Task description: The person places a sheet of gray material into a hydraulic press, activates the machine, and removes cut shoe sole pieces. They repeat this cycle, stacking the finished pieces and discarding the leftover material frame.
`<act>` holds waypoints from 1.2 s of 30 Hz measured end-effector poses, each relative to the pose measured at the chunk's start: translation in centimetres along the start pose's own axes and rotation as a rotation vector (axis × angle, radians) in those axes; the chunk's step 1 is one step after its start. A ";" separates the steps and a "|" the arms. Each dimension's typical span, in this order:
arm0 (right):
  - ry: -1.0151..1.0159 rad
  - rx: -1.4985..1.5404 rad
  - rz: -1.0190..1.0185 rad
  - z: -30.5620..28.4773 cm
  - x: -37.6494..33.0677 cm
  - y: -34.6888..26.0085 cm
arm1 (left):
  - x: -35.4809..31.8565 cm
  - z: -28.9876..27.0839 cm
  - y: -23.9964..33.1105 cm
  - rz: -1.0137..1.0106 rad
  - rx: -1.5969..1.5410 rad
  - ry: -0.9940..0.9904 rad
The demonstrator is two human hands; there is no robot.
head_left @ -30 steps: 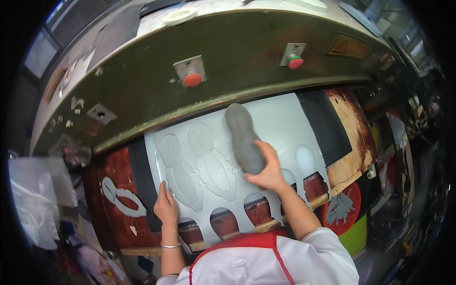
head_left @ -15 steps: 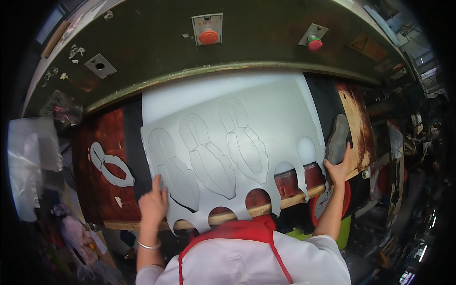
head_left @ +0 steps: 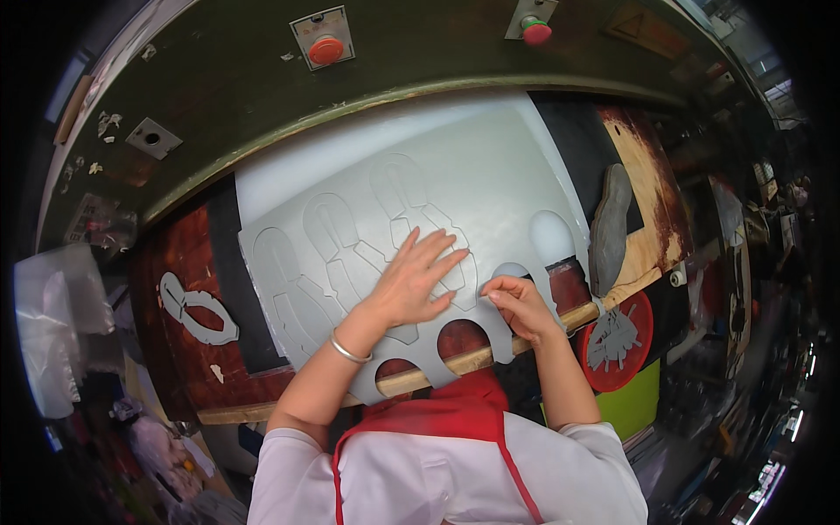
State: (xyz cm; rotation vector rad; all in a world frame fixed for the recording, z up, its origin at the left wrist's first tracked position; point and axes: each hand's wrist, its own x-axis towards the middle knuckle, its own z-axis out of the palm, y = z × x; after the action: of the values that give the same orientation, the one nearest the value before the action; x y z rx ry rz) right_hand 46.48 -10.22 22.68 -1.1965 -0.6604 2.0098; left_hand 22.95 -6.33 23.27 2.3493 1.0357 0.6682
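Observation:
A large grey sheet lies tilted on a white board, with several sole-shaped outlines cut into it and rounded gaps along its near edge. My left hand rests on the sheet with spread fingers, over the rightmost outline. Beside it, my right hand is at the sheet's near edge, thumb and fingertips pinched together by the lower end of that outline. Whatever those fingertips hold is too small to make out. A long grey-brown sole-shaped block lies to the right of the sheet.
A grey sole-shaped cutout with an open middle lies on the reddish board at left. Red and pink push buttons sit on the green machine beam. A red bowl of grey scraps stands at lower right, above a green bin.
My left hand has come from the sheet's left edge onto its middle. My right hand has left the sole-shaped block and moved left to the sheet's near edge. The view has shifted.

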 end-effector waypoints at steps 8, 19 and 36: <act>-0.290 0.111 -0.044 0.2 -2.8 2.8 | -3.5 0.9 1.8 0.034 -0.135 -0.158; 0.066 -0.632 -0.139 2.2 -5.1 -1.3 | -1.9 -6.1 -1.6 -0.657 -0.403 0.231; -0.470 0.060 0.516 5.6 4.3 0.7 | -10.8 -4.1 0.0 0.074 0.031 -0.031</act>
State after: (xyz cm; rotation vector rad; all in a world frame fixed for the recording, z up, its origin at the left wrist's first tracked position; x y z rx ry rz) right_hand 39.82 -7.72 22.35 -0.9209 -0.5363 2.7713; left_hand 14.02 -13.70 23.84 2.4271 0.9570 0.6454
